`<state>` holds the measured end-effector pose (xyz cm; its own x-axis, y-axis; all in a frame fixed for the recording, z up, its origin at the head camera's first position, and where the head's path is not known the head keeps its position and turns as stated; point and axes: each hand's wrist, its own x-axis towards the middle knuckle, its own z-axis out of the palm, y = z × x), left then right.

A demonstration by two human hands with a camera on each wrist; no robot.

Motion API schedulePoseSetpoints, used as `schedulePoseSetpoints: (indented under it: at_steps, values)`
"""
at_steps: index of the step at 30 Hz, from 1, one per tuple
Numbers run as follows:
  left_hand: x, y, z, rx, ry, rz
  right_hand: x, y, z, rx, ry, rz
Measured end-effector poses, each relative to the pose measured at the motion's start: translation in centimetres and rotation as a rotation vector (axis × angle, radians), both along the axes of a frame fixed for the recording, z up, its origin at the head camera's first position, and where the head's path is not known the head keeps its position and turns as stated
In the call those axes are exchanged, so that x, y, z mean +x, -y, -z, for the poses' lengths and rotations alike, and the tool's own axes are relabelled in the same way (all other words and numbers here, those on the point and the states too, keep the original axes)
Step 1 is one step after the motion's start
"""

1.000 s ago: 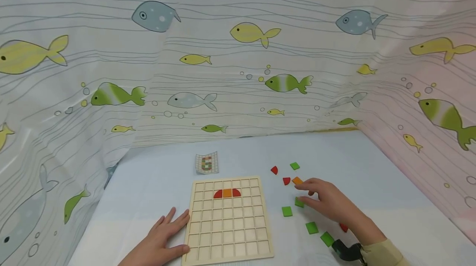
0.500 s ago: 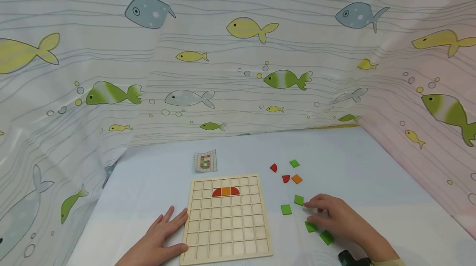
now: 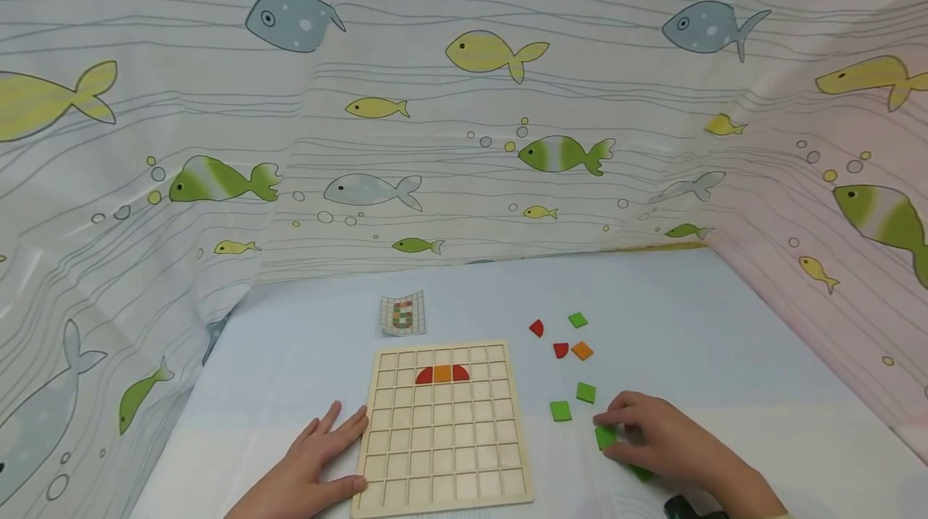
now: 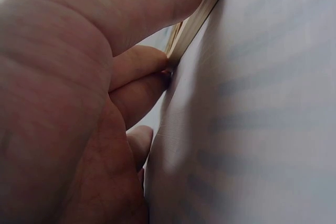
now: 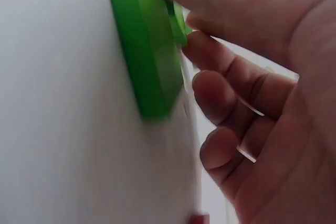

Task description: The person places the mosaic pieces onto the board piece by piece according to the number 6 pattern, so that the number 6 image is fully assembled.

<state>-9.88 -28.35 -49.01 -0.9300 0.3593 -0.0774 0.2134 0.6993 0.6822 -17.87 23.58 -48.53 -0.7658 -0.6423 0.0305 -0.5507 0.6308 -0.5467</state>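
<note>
Pinching green tile point(image 5: 149, 51) with curled right hand point(image 3: 656, 442) fingers | left hand point(image 3: 312, 462) flat, touching wooden board point(image 3: 442, 434) edge

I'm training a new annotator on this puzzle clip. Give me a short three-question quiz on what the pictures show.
1. True or false: the left hand rests flat against the edge of the wooden grid board.
2. Which colour is the tile that the right hand grips? A) red B) green C) orange
3. Fill in: the board holds three pieces in one row, two red quarter rounds with an ____ square between them.

Key: 1 true; 2 B; 3 orange
</note>
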Motion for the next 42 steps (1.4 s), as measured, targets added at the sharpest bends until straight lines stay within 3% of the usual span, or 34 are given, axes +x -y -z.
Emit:
schedulePoseSetpoints:
  at_steps: [6, 10, 13, 21, 32, 42]
  values:
    - [0.0, 0.0, 0.0, -0.006, 0.009, -0.006, 0.0, -0.2, -0.2, 0.03, -0.033, 0.024]
    - [0.1, 0.0, 0.1, -0.021, -0.026, -0.002, 0.0, 0.0, -0.2, 0.04, -0.05, 0.029]
    - [0.2, 0.0, 0.2, -0.025, -0.048, 0.001, 0.0, 0.2, -0.3, 0.016, -0.073, 0.036]
    - [0.3, 0.3, 0.5, -0.007, -0.018, -0.024, -0.5, 1.4, -1.1, -0.041, -0.13, 0.07]
    - [0.4, 0.6, 0.0, -0.019, -0.037, -0.003, -1.0, 4.8, -1.9, -0.049, -0.203, 0.104]
    - [0.3, 0.6, 0.3, 0.002, -0.02, -0.009, -3.3, 9.9, -3.7, -0.019, -0.284, 0.031]
